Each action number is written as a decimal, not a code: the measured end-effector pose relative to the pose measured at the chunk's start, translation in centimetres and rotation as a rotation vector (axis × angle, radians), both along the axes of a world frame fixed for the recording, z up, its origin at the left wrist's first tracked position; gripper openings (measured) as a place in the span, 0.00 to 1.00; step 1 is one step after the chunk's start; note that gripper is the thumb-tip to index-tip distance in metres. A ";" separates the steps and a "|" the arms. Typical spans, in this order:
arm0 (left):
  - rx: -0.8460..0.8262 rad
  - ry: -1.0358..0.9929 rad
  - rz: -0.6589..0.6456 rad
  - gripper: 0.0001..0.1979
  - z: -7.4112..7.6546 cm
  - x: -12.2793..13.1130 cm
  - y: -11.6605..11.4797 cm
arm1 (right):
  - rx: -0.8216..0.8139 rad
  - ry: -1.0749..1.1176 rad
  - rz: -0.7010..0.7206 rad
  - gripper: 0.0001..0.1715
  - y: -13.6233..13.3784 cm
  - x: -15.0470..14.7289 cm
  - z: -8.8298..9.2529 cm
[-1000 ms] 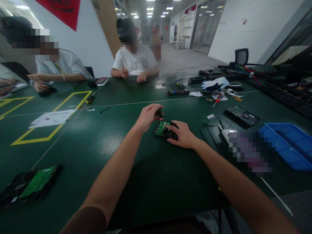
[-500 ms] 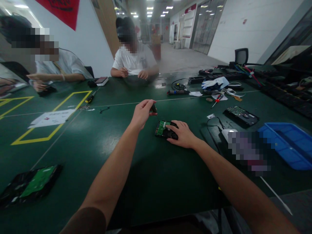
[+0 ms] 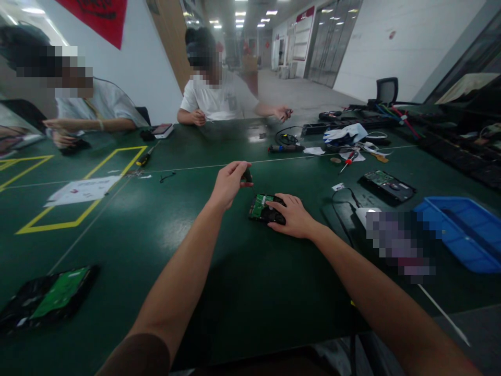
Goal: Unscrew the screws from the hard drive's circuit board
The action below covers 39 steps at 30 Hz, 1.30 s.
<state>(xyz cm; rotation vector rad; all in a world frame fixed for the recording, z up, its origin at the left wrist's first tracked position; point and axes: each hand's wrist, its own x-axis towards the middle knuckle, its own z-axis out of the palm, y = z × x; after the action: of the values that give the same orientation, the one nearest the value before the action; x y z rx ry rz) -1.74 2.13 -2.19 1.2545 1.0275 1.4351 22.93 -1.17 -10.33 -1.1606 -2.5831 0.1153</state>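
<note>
Here in the head view, the left hand (image 3: 230, 183) pinches a dark tool (image 3: 248, 175) beside a hard drive (image 3: 259, 208); the right hand (image 3: 294, 216) clasps that drive on the green table (image 3: 254, 292), and a 2nd drive (image 3: 385, 187) lies near a blue tray (image 3: 472, 248).

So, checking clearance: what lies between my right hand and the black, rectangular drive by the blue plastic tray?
The head view shows a thin black cable and white tag.

Ceiling lights (image 3: 240, 13) glow far back, pale glare marks the dim table (image 3: 176, 230), edges stretch.
</note>
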 end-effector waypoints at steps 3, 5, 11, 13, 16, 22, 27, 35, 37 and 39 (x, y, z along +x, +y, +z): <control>0.005 -0.006 -0.002 0.11 0.0 0.0 0.0 | 0.001 -0.005 0.003 0.42 0.0 0.0 0.0; 0.003 -0.010 -0.006 0.11 0.1 0.0 0.0 | 0.002 -0.006 0.002 0.42 0.0 0.0 0.0; -0.015 0.012 -0.014 0.11 0.2 0.1 -0.2 | 0.004 -0.003 0.004 0.42 0.0 0.0 -0.1; -0.005 0.019 -0.013 0.12 0.2 0.2 -0.2 | 0.007 -0.002 0.004 0.42 0.0 0.0 -0.2; 0.023 0.023 -0.011 0.12 0.2 0.3 -0.2 | 0.009 -0.007 0.001 0.42 0.0 0.0 -0.2; 0.007 0.016 -0.006 0.11 0.6 0.1 -0.4 | 0.009 0.002 0.003 0.41 0.1 0.0 -0.3; 0.002 -0.004 0.011 0.11 0.6 0.2 -0.3 | 0.002 0.003 0.000 0.42 0.1 0.0 -0.3; 0.027 -0.001 -0.015 0.12 0.5 0.3 -0.4 | 0.000 -0.003 0.000 0.42 0.0 0.0 -0.1; 0.027 -0.001 -0.018 0.12 0.5 0.4 -0.4 | 0.000 -0.004 -0.002 0.42 0.0 0.0 -0.1; 0.019 -0.001 -0.015 0.12 0.4 0.4 -0.4 | 0.002 -0.007 -0.001 0.42 0.0 0.0 -0.1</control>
<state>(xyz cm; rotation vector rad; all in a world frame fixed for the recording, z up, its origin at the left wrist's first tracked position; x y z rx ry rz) -1.33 1.71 -1.76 1.2724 1.0034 1.4375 22.89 -1.16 -10.44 -1.1638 -2.5877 0.1092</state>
